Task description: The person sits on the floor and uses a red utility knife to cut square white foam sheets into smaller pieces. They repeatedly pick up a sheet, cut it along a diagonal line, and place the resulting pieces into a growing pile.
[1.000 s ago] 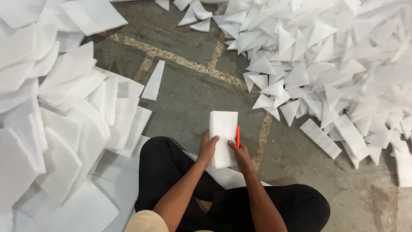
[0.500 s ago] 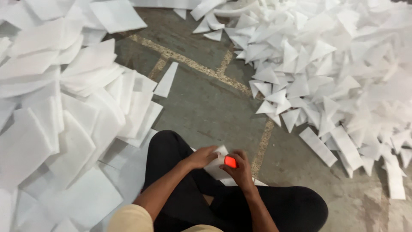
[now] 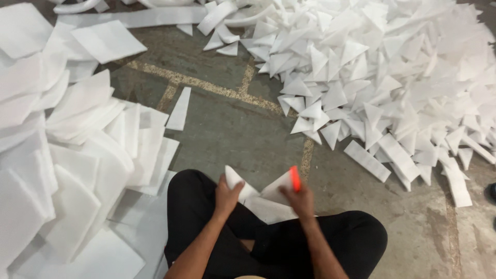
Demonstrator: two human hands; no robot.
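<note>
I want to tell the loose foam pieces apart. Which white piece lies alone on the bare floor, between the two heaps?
The narrow white foam strip, lying alone on the grey concrete floor; every other piece touches a heap.

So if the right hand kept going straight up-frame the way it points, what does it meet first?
Probably bare floor first, then the pile of white triangles. The right hand holds an orange cutter and a white piece; depth is unclear.

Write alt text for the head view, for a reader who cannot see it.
A seated person's left hand and right hand each hold a white foam piece, the right also gripping an orange cutter. Uncut foam sheets lie stacked at left, a pile of cut triangles at upper right, on a concrete floor.
</note>
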